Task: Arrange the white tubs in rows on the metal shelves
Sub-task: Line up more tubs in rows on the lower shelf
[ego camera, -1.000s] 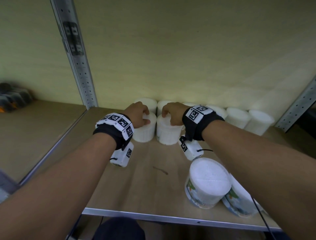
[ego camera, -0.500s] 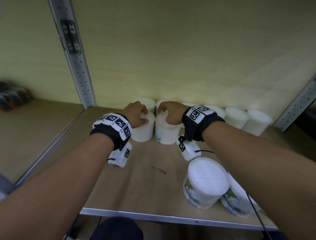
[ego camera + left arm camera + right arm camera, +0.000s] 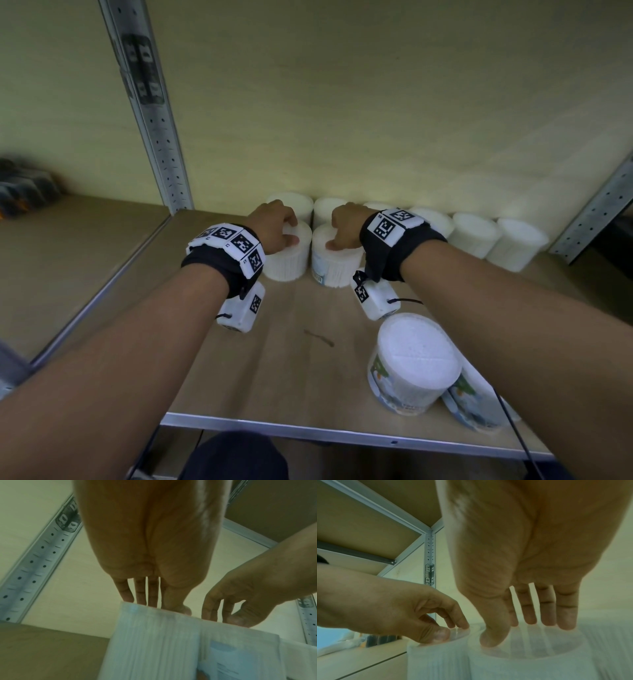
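Observation:
Two white tubs stand side by side on the wooden shelf board (image 3: 291, 377), in front of a back row of white tubs (image 3: 474, 234). My left hand (image 3: 274, 229) grips the top of the left tub (image 3: 287, 263), fingers curled over its lid, thumb on the near rim (image 3: 441, 635). My right hand (image 3: 346, 226) holds the top of the right tub (image 3: 337, 270), thumb pressed on the lid (image 3: 493, 639), the fingers (image 3: 547, 615) reaching down at its far side. A blue label shows on the right tub's side (image 3: 231, 662).
One more white tub (image 3: 416, 359) with a printed label stands near the front right edge, another (image 3: 476, 401) lying behind it under my right forearm. Perforated metal posts rise at back left (image 3: 154, 130) and right (image 3: 596, 212). A neighbouring shelf at far left holds dark items (image 3: 24, 192).
The right tub has turned under my right hand, so its label now faces front. Both hands stay on the tub tops with little other movement.

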`<state>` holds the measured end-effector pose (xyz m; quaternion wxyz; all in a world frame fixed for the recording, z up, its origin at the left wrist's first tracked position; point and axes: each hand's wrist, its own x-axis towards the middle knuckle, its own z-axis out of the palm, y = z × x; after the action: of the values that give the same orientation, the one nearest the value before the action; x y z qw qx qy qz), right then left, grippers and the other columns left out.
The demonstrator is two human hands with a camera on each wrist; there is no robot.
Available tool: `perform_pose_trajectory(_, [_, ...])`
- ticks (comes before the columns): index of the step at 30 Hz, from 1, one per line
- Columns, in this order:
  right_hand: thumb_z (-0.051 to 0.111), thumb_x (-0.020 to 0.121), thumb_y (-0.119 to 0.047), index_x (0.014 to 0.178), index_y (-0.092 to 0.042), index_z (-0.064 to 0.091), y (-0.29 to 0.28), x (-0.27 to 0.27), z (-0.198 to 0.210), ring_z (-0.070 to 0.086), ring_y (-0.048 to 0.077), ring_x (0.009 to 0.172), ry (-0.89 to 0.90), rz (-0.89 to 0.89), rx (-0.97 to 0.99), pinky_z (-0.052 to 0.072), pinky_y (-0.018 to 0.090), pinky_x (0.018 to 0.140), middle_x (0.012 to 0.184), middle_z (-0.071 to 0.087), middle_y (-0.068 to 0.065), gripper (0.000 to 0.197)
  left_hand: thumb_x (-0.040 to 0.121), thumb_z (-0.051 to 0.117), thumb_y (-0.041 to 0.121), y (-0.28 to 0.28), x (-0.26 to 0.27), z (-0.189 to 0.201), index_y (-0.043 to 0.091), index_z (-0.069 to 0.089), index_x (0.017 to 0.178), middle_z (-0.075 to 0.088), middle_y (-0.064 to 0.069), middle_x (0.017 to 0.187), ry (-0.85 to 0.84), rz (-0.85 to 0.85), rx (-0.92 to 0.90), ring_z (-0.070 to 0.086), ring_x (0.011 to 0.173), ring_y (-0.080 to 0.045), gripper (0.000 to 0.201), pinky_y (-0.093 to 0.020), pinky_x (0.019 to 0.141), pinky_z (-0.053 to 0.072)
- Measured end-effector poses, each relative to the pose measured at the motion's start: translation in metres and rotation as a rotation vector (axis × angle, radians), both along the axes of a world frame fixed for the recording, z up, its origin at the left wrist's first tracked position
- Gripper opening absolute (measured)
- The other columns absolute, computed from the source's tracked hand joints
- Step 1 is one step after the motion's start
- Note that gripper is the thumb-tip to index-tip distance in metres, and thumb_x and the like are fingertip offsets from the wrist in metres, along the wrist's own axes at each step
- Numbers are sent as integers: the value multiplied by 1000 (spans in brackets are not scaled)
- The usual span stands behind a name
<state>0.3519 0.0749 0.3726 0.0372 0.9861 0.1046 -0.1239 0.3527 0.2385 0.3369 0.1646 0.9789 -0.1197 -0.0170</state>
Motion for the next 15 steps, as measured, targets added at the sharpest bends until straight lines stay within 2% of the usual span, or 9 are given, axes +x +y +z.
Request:
perform_pose_trajectory(2, [63,89,-26,132,-2,50,-2,0,1,55,26,120,28,16,19,46,31,95,135,53,13,52,89,62,29,0,0,1,11,53,126,46,-12,131,-2,3,-2,45,121,-28,42,-33,98,36])
perform_pose_trajectory(6, [61,87,-8,140,-11,44,-7,-5,5,47,25,129,47,75,99,41,29,102,143,44,9,55,89,62,29,0,0,0,10,53,126,46,-12,131,5,2,-4,45,122,-29,43,-34,100,36])
perform_pose_trajectory(11, [57,84,2,137,-19,49,-12,-6,7,46,23,129,68,105,161,41,25,93,142,45,5,58,89,62,29,0,0,0,11,52,127,46,-12,131,4,2,-12,45,122,-28,43,-33,100,36])
perform_pose_trajectory(15, [52,84,1,132,-16,53,-10,-8,11,49,26,125,50,90,224,41,25,86,139,45,8,51,90,61,29,0,1,0,11,52,127,45,-12,131,12,2,-11,44,122,-28,42,-34,100,36])
